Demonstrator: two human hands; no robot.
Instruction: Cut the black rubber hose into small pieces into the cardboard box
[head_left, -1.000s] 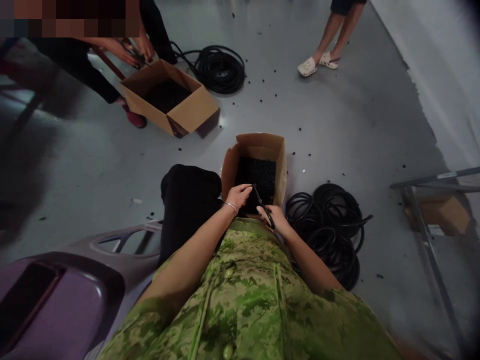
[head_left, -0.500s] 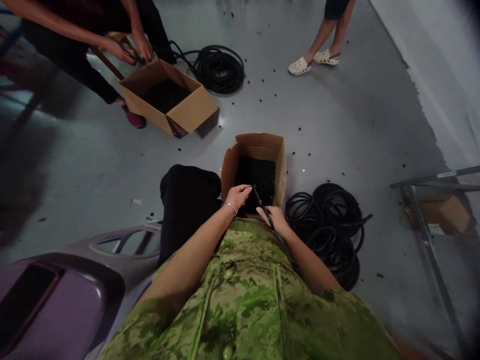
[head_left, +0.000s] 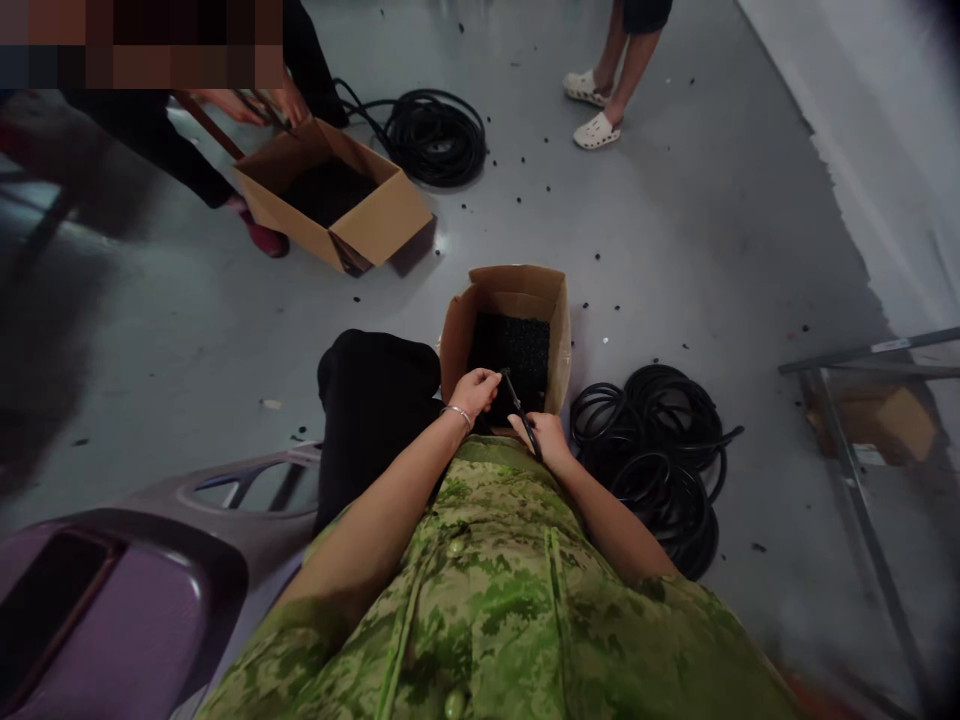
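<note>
Over the near cardboard box (head_left: 559, 345) both of my hands work close together. My left hand (head_left: 476, 392), with a bracelet at its wrist, is closed in a pinch; whatever sits between the fingertips is too small and dark to name. My right hand (head_left: 547, 437) grips a slim dark pair of scissors (head_left: 516, 400), whose tip points up and left to the left fingertips. Many small black pieces (head_left: 514, 345) fill the bottom of the box. To the right of it, a tangled coil of black hose (head_left: 664, 460) lies on the floor.
A co-worker's hands (head_left: 289, 100) are above another cardboard box (head_left: 390, 215), beside a second hose coil (head_left: 439, 140). Someone in white clogs (head_left: 598, 131) stands farther off. A purple chair (head_left: 142, 620) is at left, a metal frame (head_left: 862, 490) at right. Black bits dot the floor.
The person in white clogs has shifted left, with the feet placed differently. My hands stay nearly in place, and the scissors have turned slightly in my right hand.
</note>
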